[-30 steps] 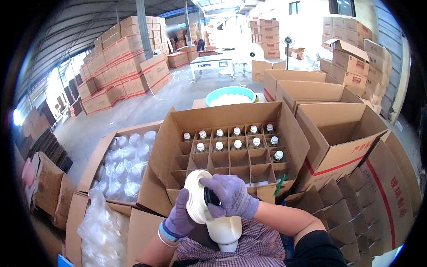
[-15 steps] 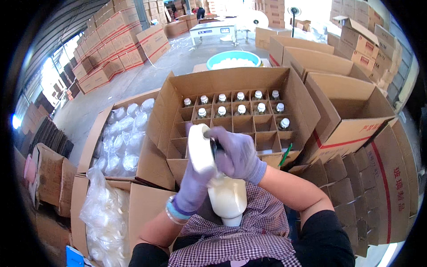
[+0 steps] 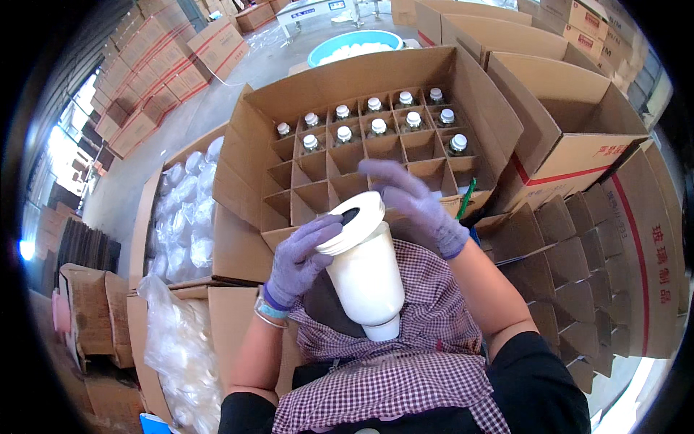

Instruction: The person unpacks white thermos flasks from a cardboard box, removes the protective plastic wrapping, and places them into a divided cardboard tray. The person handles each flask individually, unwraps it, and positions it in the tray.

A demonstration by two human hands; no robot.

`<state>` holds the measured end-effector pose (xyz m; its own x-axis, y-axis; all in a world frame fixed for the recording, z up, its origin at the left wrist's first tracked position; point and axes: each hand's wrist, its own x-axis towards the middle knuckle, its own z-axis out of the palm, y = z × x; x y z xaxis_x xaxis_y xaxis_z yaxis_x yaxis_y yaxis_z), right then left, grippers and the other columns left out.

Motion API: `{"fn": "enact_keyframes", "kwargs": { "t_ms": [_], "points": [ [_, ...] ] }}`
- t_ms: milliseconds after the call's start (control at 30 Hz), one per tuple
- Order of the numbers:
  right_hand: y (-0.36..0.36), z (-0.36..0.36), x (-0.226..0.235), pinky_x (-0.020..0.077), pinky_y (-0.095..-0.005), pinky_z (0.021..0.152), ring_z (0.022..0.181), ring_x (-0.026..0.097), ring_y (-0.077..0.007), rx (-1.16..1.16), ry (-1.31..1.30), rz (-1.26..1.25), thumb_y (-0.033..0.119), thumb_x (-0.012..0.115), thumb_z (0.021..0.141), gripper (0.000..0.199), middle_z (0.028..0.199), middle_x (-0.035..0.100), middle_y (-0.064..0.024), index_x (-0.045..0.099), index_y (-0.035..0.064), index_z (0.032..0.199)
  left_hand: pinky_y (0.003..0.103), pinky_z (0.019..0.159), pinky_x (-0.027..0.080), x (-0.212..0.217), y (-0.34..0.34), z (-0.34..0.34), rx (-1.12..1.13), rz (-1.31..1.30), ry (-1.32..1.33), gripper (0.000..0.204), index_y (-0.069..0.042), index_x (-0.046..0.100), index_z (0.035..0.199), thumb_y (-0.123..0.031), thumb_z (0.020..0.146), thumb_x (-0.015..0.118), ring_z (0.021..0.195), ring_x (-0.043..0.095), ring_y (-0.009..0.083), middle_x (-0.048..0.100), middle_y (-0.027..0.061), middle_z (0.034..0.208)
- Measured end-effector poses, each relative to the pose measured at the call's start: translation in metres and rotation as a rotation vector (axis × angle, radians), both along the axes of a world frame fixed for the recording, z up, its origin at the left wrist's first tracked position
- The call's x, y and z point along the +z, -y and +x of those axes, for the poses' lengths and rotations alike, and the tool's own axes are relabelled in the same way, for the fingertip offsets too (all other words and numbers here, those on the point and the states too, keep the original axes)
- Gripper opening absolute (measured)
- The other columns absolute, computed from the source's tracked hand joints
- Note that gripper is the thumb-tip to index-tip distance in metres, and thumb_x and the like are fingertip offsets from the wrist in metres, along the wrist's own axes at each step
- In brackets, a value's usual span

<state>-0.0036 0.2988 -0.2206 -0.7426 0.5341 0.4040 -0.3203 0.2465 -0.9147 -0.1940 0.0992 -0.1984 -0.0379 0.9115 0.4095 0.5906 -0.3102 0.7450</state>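
A white plastic vessel [image 3: 366, 277], wide-bodied with a narrow neck pointing toward me, rests tilted against my checked apron. On its upper end sits a thick white round cap [image 3: 363, 230] with a dark centre. My left hand [image 3: 298, 262], in a purple glove, is closed on the near-left rim of that cap, its fingertips reaching the dark part. Off the cap's right side, my right hand [image 3: 419, 205], gloved alike, has its fingers spread and grips nothing. Just beyond the hands stands a divided carton [image 3: 340, 81] holding several clear bottles with white caps [image 3: 378, 126] in its far rows.
At left, a carton [image 3: 150, 210] holds plastic-wrapped pale items [image 3: 189, 217]; a nearer carton [image 3: 217, 318] has a clear plastic bag [image 3: 173, 340]. Cardboard dividers [image 3: 571, 267] and open cartons [image 3: 571, 152] stand at right. A blue tub [image 3: 318, 54] lies beyond; a green strip [image 3: 468, 199] sticks up.
My right hand has come off the cap and opened to the right. The cap has tilted down onto the vessel's upper end, with my left hand still on it. The view has dipped.
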Motion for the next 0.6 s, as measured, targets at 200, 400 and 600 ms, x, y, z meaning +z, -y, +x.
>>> {"fn": "enact_keyframes", "kwargs": {
  "t_ms": [200,400,600],
  "points": [
    [0.002,-0.009,-0.044,0.0451,-0.0372,0.104,0.116,0.062,-0.0231,0.356,0.004,-0.107,0.027,0.065,0.094,0.034,0.118,0.069,-0.0120,0.074,0.0020,0.114,0.042,0.110,0.040,-0.032,-0.017,-0.016,-0.105,-0.148,0.275,0.060,0.001,0.069,0.118,-0.054,0.100,0.055,0.120,0.059,0.0298,0.066,0.0168,0.124],
    [0.003,-0.005,-0.053,0.0488,-0.0353,0.097,0.107,0.064,-0.0218,0.286,0.011,-0.009,0.026,0.062,0.097,0.031,0.111,0.071,-0.0109,0.074,0.0011,0.109,0.043,0.112,0.037,-0.058,-0.028,-0.018,-0.154,-0.056,0.438,0.060,0.002,0.074,0.106,-0.053,0.102,0.051,0.114,0.062,0.0292,0.069,0.0158,0.116],
    [0.030,0.003,-0.058,0.0476,-0.0381,0.101,0.111,0.064,-0.0252,0.269,0.008,-0.143,0.031,0.054,0.101,0.036,0.109,0.072,-0.0129,0.073,0.0010,0.103,0.042,0.099,0.047,-0.053,-0.002,0.001,-0.049,-0.031,0.380,0.070,-0.002,0.076,0.105,-0.062,0.102,0.041,0.106,0.066,0.0295,0.071,0.0167,0.110]
  ]
}}
